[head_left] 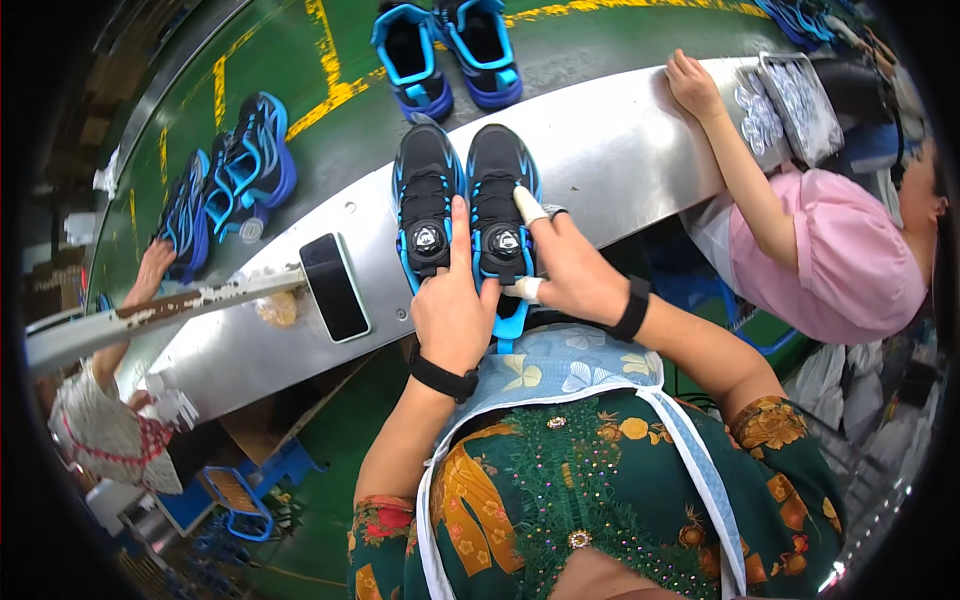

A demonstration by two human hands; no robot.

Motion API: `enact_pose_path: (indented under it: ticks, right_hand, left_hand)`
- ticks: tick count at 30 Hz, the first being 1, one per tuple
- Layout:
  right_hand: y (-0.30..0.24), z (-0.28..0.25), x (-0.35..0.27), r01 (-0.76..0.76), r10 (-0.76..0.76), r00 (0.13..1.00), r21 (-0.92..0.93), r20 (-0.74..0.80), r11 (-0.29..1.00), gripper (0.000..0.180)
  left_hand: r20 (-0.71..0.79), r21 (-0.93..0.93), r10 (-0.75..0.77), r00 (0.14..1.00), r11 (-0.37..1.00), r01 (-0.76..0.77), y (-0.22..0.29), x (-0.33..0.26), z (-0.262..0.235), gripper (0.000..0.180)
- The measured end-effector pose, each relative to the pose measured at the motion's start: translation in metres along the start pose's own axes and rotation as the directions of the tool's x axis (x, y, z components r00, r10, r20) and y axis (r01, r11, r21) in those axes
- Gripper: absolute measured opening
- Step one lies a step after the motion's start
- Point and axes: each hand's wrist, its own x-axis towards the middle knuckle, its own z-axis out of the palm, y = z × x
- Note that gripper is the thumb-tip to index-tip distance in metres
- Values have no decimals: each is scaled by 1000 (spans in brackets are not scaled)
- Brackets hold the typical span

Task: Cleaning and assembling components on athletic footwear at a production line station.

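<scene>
Two black and blue sneakers stand side by side on the metal bench in front of me, toes pointing away. The left sneaker [418, 172] and the right sneaker [495, 160] each have a round lacing dial on the tongue. My left hand [452, 318] has its index finger stretched along the gap between the shoes. Its thumb rests by the right sneaker's collar, and the other fingers are curled. Around that same shoe's outer side closes my right hand [580, 275], its thumb and index finger wearing pale finger cots. The fingertips touch the laces and collar.
A phone [335, 288] lies on the metal bench [610, 135] to the left, near a rusty bar [180, 312]. More sneakers [440, 55] are on the green surface beyond. Co-workers sit right, in pink [810, 250], and left. A tray of clear-wrapped pieces [800, 105] stands at right.
</scene>
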Motion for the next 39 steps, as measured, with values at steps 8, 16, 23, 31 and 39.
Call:
enact_pose_path:
  ticks: [8,16,23,31,39]
  right_hand:
    - [4,-1,-9,-132,131,991,-20,-41,991,103]
    - [15,3,-20,-74,78,996,79,-51,994,93]
    - [23,-16,-19,-68,67,998,129,11,989,95]
    - [-5,-26,-4,15,-15,992,-2,129,1000,96]
    - [20,-104,154,351,-375,926,-456,40,818,69]
  left_hand:
    - [-162,-165,147,976,971,-174,17,-2,-39,26]
    - [-117,-4,205,972,978,-207,28,24,9,29]
    - [-122,-308,87,989,943,-121,26,-10,-25,28]
    - [-71,30,63,995,998,-61,0,-4,3,73]
    - [110,-375,-88,990,919,124,-38,-13,-73,68]
